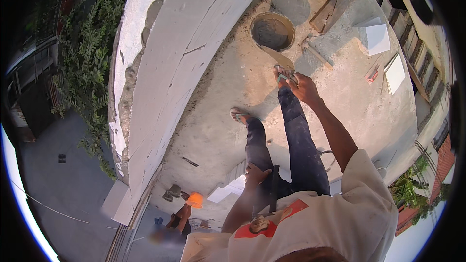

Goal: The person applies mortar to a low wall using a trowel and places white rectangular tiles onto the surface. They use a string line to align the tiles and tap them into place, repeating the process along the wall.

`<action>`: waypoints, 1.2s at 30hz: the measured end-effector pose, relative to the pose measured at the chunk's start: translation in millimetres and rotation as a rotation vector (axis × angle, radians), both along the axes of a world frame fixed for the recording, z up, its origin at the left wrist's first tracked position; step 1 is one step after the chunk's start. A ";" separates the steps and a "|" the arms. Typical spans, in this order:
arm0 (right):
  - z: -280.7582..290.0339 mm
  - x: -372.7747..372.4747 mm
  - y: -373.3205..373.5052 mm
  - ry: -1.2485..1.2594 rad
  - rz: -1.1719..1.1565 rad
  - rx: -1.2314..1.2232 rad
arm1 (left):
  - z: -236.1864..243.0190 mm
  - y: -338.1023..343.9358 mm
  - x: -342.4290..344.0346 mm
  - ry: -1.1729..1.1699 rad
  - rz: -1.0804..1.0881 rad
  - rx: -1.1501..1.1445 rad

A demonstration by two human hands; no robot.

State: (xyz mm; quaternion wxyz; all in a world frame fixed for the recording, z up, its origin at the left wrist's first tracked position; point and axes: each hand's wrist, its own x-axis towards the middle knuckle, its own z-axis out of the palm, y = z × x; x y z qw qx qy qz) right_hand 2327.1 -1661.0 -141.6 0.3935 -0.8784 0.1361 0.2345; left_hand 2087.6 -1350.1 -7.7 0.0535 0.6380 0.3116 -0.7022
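Note:
My right hand is closed round the handle of a trowel. The trowel's mortar-smeared blade points toward a round bucket, its tip at or close to the near rim. Wet grey mortar lies inside the bucket. The hand is just over my right sandalled foot, which partly hides the handle. My left hand rests on my left thigh with nothing visible in it, fingers laid along the dark trousers.
A hammer lies right of the bucket, below wooden planks. White tiles are on the right. A grey plastered wall runs along the left. At lower left, another person's arm is beside an orange container.

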 end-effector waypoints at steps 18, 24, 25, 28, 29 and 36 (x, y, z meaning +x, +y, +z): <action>-275.8 126.1 -53.5 0.222 0.441 -0.145 | -45.7 -22.5 -4.4 0.146 0.002 0.126; -214.9 85.0 -97.3 0.120 0.262 0.123 | -32.8 -25.1 -3.1 0.021 0.054 0.114; -196.9 89.8 -88.9 0.096 0.269 0.137 | -29.6 -21.6 -3.6 0.009 0.044 0.099; -122.6 98.6 -51.3 -0.041 0.386 0.178 | -11.8 -9.4 -3.4 -0.092 0.054 0.080; -92.0 93.4 -33.2 -0.052 0.391 0.241 | -4.2 -3.0 -1.8 -0.149 0.057 0.076; 146.3 11.3 158.1 -0.207 0.600 0.510 | 57.1 84.4 -19.0 -0.363 0.116 -0.096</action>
